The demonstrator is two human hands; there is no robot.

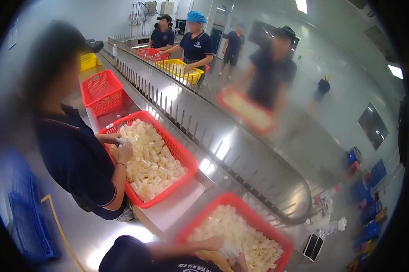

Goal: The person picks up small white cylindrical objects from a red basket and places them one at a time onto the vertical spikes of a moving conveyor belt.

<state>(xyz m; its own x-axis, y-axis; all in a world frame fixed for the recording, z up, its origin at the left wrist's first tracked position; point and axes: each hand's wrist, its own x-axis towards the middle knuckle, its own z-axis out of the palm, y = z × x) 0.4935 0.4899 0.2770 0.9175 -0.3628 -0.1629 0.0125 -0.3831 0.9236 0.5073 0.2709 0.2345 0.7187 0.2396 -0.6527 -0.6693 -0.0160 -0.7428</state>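
At the bottom edge my left forearm reaches right from a dark sleeve [125, 255]. My left hand [215, 244] is over the near red basket [283, 258], low among its pieces. The basket is heaped with short, pale, cream-white tube pieces [254, 240]. Close beside it, my right hand [242, 264] is cut off by the lower edge. Something white [231, 250] shows between the hands, and a yellowish thing [215, 259] lies under my left wrist. Motion blur smears the fingers of both hands, so whether they hold a piece cannot be made out.
To the left a co-worker [77, 158] handles pieces over another full red basket [186, 158]. Beyond stands an empty red basket [102, 90]. A steel conveyor [231, 145] with upright prongs runs alongside. Across it, a person holds a red basket [247, 111]. Blue crates [30, 217] stand left.
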